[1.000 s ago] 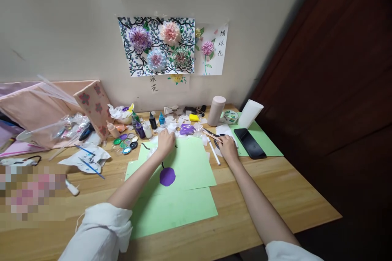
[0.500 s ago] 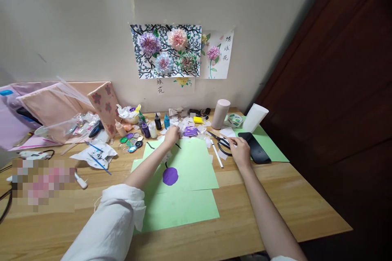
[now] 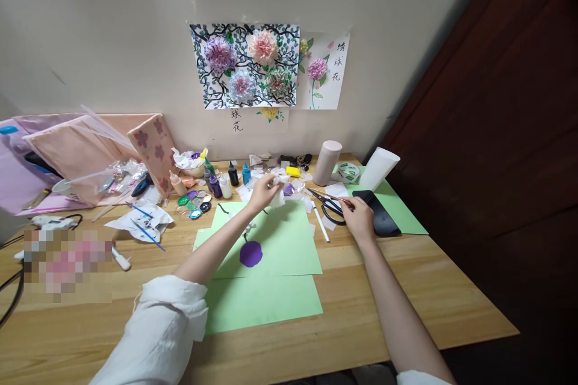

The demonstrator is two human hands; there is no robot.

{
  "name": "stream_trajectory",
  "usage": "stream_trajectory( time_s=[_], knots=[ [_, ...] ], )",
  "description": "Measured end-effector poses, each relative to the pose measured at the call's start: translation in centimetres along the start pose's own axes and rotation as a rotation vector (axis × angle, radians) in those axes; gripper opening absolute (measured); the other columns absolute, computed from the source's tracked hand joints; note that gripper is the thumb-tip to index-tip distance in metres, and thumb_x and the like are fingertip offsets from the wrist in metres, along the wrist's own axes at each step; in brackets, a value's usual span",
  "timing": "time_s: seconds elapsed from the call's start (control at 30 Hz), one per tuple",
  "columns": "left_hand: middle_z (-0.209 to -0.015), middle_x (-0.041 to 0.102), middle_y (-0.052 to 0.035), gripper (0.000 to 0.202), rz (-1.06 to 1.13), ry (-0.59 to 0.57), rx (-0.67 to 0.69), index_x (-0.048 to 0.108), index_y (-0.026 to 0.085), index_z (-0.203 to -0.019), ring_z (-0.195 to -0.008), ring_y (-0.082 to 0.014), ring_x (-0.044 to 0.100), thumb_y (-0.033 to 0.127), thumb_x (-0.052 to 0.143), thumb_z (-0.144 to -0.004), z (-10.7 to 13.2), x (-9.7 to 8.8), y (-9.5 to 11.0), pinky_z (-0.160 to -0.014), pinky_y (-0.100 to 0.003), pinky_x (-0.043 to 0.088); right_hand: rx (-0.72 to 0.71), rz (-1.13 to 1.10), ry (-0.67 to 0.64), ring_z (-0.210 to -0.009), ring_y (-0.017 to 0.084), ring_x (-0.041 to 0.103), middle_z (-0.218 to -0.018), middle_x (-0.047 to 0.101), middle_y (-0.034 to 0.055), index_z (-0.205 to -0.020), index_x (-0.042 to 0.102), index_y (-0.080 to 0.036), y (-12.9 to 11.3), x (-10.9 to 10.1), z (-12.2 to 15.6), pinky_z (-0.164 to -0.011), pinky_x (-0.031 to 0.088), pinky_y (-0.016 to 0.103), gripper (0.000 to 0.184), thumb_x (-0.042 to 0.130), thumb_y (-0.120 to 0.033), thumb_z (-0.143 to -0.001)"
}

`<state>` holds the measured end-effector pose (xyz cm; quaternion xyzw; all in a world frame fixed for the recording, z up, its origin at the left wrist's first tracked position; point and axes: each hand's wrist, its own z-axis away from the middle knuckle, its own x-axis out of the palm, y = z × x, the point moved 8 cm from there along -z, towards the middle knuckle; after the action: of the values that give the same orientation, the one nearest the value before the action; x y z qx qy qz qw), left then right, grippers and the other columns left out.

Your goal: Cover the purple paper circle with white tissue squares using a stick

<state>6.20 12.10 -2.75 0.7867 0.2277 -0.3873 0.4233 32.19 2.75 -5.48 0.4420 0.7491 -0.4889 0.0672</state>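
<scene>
Hands apart: left hand (image 3: 264, 192) pinches white scrap (image 3: 279, 197); right hand (image 3: 360, 218) grips thin stick (image 3: 336, 197) (scissors (image 3: 323, 198) just left of it). Green sheet (image 3: 284, 240) below left hand: purple disc (image 3: 251, 254), black strokes (image 3: 223, 209) in place; remainder appears unworked, judged early stage.

Three green sheets (image 3: 271, 301), two blue paintbrushes (image 3: 152, 236), one purple disc (image 3: 251, 254), one pair of scissors (image 3: 325, 199)

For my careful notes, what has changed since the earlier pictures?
The left hand moved right and now holds a thin white tissue-like piece. The right hand shifted right, toward the flat black phone. The round purple patch stayed on the green paper sheet.
</scene>
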Motion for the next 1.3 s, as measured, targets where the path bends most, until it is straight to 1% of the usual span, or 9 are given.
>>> stream_trajectory(
  time_s=[0.1, 0.23, 0.4, 0.57, 0.7, 0.8, 0.97, 1.1, 1.3],
  knots=[
    [-0.098, 0.064, -0.0054, 0.025, 0.012, -0.139, 0.107, 0.061, 0.017, -0.103, -0.086, -0.0156, 0.058, 0.033, 0.054, -0.085, 2.1, 1.4, 1.9, -0.075, -0.025, 0.046, 0.025, -0.023, -0.045, -0.067, 0.021, 0.059, -0.081, 0.067, 0.0115, -0.077, 0.068, -0.015, 0.1, 0.2, -0.1, -0.068, 0.047, 0.034, 0.027, 0.052, -0.037, -0.079],
    [-0.115, 0.058, -0.0095, 0.053, -0.039, -0.252, 0.179, 0.052, 0.02, -0.12, -0.102, -0.0223, 0.054, 0.037, 0.069, -0.073, 4.1, 1.0, 2.8, -0.086, -0.031, 0.043, 0.073, -0.086, -0.061, -0.075, 0.023, 0.061, -0.087, 0.069, 0.0128, -0.081, 0.069, -0.015, -0.2, 0.4, 0.1, -0.072, 0.047, 0.036, 0.027, 0.053, -0.037, -0.079],
    [-0.105, 0.058, -0.0104, 0.023, -0.152, -0.273, 0.112, 0.059, 0.017, -0.103, -0.1, -0.0248, 0.054, 0.025, 0.059, -0.081, 5.3, -0.2, 2.2, -0.085, -0.037, 0.042, 0.176, -0.249, -0.018, -0.073, 0.022, 0.063, -0.084, 0.07, 0.0109, -0.086, 0.066, -0.015, -0.4, 0.2, 0.4, -0.071, 0.049, 0.035, 0.028, 0.056, -0.039, -0.077],
    [-0.1, 0.06, -0.0111, 0.016, -0.199, -0.342, 0.034, 0.063, 0.015, -0.093, -0.101, -0.0258, 0.054, 0.022, 0.063, -0.079, 5.9, 2.4, 1.5, -0.088, -0.04, 0.042, 0.263, -0.463, 0.01, -0.062, 0.016, 0.06, -0.075, 0.068, 0.0068, -0.082, 0.063, -0.014, -0.4, 0.5, 0.5, -0.061, 0.049, 0.03, 0.033, 0.061, -0.046, -0.073],
    [-0.112, 0.057, -0.0094, 0.029, -0.155, -0.402, -0.025, 0.056, 0.014, -0.11, -0.099, -0.02, 0.057, 0.032, 0.054, -0.087, 5.7, 4.9, 0.2, -0.085, -0.04, 0.048, 0.332, -0.611, -0.021, -0.053, 0.012, 0.054, -0.067, 0.065, 0.0023, -0.077, 0.063, -0.015, -0.3, 1.6, 0.7, -0.053, 0.046, 0.025, 0.034, 0.068, -0.047, -0.065],
    [-0.113, 0.057, -0.008, 0.032, -0.069, -0.433, -0.045, 0.053, 0.015, -0.115, -0.096, -0.0175, 0.058, 0.034, 0.051, -0.089, 5.8, 5.5, -0.5, -0.081, -0.038, 0.051, 0.385, -0.703, -0.04, -0.05, 0.009, 0.051, -0.062, 0.062, -0.0011, -0.074, 0.062, -0.016, -0.3, 2.4, 1.0, -0.049, 0.044, 0.023, 0.034, 0.072, -0.046, -0.061],
    [-0.082, 0.065, -0.0048, 0.014, 0.093, -0.349, -0.065, 0.065, 0.014, -0.083, -0.075, -0.015, 0.059, 0.023, 0.055, -0.082, 6.2, 3.8, -0.7, -0.07, -0.028, 0.049, 0.463, -0.857, -0.11, -0.049, 0.008, 0.051, -0.062, 0.062, -0.0032, -0.074, 0.057, -0.018, -1.0, 3.5, 1.7, -0.047, 0.042, 0.02, 0.034, 0.075, -0.042, -0.058],
    [-0.081, 0.065, -0.0044, 0.015, 0.217, -0.233, -0.092, 0.065, 0.016, -0.079, -0.075, -0.0163, 0.058, 0.028, 0.056, -0.078, 7.3, 1.2, -0.1, -0.071, -0.028, 0.046, 0.497, -0.968, -0.196, -0.051, 0.007, 0.053, -0.063, 0.063, -0.0029, -0.073, 0.056, -0.019, -2.8, 4.5, 2.7, -0.05, 0.044, 0.02, 0.033, 0.074, -0.042, -0.059],
    [-0.085, 0.065, -0.0059, 0.027, 0.431, -0.11, -0.243, 0.063, 0.016, -0.08, -0.081, -0.0165, 0.059, 0.041, 0.054, -0.08, 13.1, -2.9, -1.4, -0.071, -0.027, 0.047, 0.515, -1.052, -0.365, -0.054, 0.009, 0.054, -0.062, 0.062, -0.0022, -0.078, 0.065, -0.019, -6.5, 6.8, 5.5, -0.049, 0.043, 0.02, 0.028, 0.076, -0.035, -0.059]
  ],
)
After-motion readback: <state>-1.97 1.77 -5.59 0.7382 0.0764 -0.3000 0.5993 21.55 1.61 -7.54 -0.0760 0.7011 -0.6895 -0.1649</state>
